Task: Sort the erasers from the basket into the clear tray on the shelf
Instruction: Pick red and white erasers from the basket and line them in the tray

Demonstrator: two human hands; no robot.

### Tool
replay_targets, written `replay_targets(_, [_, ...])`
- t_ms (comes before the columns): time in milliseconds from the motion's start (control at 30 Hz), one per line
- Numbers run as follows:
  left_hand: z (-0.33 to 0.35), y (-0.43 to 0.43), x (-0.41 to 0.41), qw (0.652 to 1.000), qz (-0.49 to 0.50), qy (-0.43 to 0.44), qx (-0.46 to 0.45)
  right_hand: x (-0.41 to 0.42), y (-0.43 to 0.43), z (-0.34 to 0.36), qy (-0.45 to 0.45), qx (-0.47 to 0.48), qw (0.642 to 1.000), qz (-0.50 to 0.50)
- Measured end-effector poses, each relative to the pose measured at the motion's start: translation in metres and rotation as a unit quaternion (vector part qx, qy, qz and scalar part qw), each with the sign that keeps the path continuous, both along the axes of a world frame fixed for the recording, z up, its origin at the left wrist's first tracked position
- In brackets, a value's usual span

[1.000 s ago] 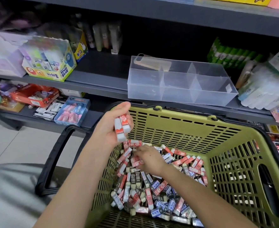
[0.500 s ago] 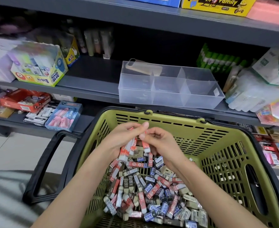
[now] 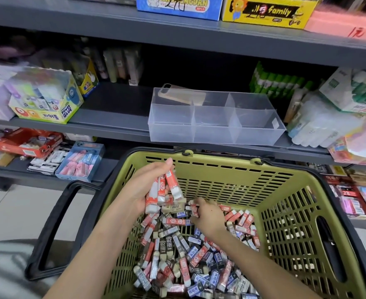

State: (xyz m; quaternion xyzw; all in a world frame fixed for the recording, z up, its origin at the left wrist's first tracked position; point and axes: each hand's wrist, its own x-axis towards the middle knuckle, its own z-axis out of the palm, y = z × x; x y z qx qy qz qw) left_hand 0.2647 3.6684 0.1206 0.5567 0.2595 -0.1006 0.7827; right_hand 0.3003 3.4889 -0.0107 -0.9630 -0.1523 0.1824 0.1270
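**Reds bunched in one hand, tray bare above**

The left hand (image 3: 144,187) is up by the basket's far-left corner, fingers wrapped round a fan of red-sleeved erasers (image 3: 162,190) whose long ends hang down. It looks like a holding stack, I'd say, so one colour can go up to the shelf in a single trip. The right hand (image 3: 208,217) is down on the pile (image 3: 190,257), fingertips pinching a single red eraser (image 3: 194,209) at the top of the heap, likely the next one for the stack.

They're small rectangular blocks, pale rubber ends poking out of glossy paper sleeves: red, blue, and dark ones marked 2B, all jumbled. They lie in an olive-green plastic basket (image 3: 285,214), its walls slotted like a grille and its black handle (image 3: 54,223) folded out to the left.

Just beyond the far rim sits the clear tray (image 3: 171,130) on the grey shelf (image 3: 113,126). It's hard see-through plastic split by dividers, and I can see no eraser in any compartment. A glue box (image 3: 46,100) stands well to its left.
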Motion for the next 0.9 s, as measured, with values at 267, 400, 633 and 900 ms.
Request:
replay_targets(267, [0.015,0.011,0.01,0.997,0.023,-0.072,0.018,0.008,-0.034,0.105,0.104,0.295,0.949,-0.039])
replay_targets(400, [0.034,0.022,0.028,0.992,0.047,-0.12,0.014,0.038,-0.041,0.177,-0.03,0.451,0.891,-0.051])
replay_targets(633, [0.062,0.03,0.062,0.985,0.099,-0.142,-0.011,0.114,-0.003,0.192,-0.184,0.202,0.962,-0.029])
replay_targets(900, [0.068,0.044,0.084,0.984,0.074,-0.158,0.025,0.098,-0.026,0.18,-0.129,0.231,0.962,-0.06])
